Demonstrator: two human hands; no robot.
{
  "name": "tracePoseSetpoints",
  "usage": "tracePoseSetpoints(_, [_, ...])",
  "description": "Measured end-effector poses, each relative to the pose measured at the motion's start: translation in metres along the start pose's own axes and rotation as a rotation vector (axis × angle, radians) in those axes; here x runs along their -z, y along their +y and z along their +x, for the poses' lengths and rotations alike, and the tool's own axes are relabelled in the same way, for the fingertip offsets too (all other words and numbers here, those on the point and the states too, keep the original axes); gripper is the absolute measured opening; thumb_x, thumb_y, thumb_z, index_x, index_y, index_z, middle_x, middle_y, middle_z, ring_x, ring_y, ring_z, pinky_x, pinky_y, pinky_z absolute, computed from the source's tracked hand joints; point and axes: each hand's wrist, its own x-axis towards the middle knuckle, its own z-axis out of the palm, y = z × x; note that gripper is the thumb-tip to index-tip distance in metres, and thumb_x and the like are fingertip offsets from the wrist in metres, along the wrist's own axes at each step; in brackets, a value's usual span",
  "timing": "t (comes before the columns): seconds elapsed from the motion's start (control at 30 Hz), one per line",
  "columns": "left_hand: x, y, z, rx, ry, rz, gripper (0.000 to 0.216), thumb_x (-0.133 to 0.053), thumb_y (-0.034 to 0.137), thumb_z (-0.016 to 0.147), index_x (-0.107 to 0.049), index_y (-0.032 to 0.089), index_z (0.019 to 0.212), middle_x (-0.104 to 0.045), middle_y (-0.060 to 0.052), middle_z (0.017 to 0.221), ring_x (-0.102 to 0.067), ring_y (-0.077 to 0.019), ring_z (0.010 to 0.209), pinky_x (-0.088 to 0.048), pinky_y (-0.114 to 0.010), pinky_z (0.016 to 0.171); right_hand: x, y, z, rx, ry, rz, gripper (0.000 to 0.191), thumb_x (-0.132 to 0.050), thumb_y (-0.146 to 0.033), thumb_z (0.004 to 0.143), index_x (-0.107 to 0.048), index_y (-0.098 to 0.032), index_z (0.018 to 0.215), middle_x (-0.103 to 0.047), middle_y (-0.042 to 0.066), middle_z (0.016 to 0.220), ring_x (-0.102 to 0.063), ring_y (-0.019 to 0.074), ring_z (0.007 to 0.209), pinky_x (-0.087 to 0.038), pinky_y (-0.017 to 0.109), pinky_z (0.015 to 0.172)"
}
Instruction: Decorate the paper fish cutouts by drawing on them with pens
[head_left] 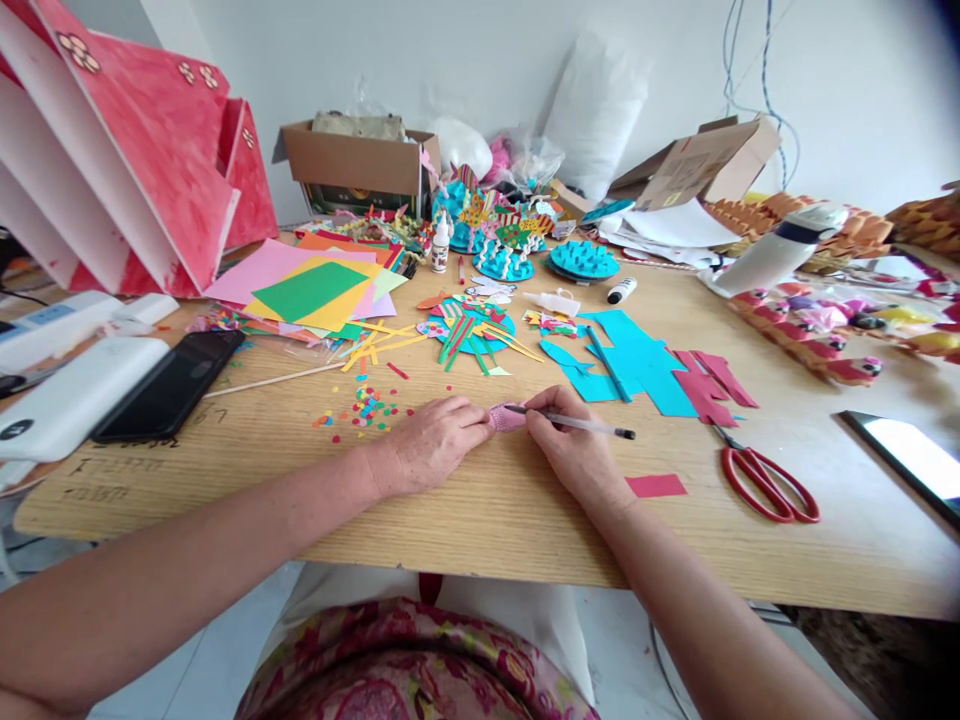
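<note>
My left hand (439,445) rests on the table with its fingers pressed onto a small pink patterned piece (507,418). My right hand (574,448) grips a pen (589,424) with a clear barrel and a dark end, its tip over the pink piece. What marks the pen makes there is too small to see. Left of my left hand lie scattered round paper dots (371,405) in several colours. A magenta paper strip (657,486) lies right of my right wrist, with red-handled scissors (772,485) farther right.
Ahead lie blue paper (637,360), red paper scraps (709,385), a blue disc with paper strips (480,335) and a glue bottle (441,243). Stacked coloured sheets (315,290) and a black phone (176,385) are at left. A tablet (907,460) lies at the right edge.
</note>
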Motion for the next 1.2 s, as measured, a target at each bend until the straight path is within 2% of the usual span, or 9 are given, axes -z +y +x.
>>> tracePoseSetpoints(0.37, [-0.0008, -0.0006, 0.0004, -0.021, 0.030, 0.010, 0.038, -0.039, 0.007, 0.091, -0.047, 0.011, 0.128, -0.058, -0.009, 0.108, -0.050, -0.0202, 0.097, -0.044, -0.033, 0.090, -0.0019, -0.0011, 0.0001, 0.002, -0.016, -0.006, 0.004, -0.052, -0.025, 0.065, -0.051, -0.022, 0.063, -0.049, -0.006, 0.049, -0.040, 0.0109, 0.045, -0.029, 0.024, 0.044])
tracePoseSetpoints(0.63, [-0.0009, -0.0001, 0.0005, 0.004, -0.009, 0.008, 0.034, -0.039, 0.008, 0.091, -0.053, 0.010, 0.121, -0.058, -0.010, 0.111, -0.049, -0.0212, 0.101, -0.043, -0.035, 0.092, -0.0014, 0.0018, 0.0005, -0.003, -0.008, -0.028, 0.002, -0.052, -0.023, 0.066, -0.052, -0.022, 0.063, -0.051, -0.005, 0.051, -0.042, 0.0115, 0.046, -0.030, 0.024, 0.045])
tracePoseSetpoints(1.2, [-0.0006, 0.0002, 0.0003, 0.022, -0.029, -0.011, 0.035, -0.038, 0.007, 0.090, -0.053, 0.011, 0.121, -0.057, -0.010, 0.114, -0.049, -0.0213, 0.105, -0.042, -0.036, 0.094, 0.0003, 0.0001, -0.0012, -0.018, -0.035, -0.003, 0.004, -0.053, -0.024, 0.064, -0.050, -0.022, 0.062, -0.049, -0.005, 0.050, -0.040, 0.0120, 0.047, -0.031, 0.024, 0.046])
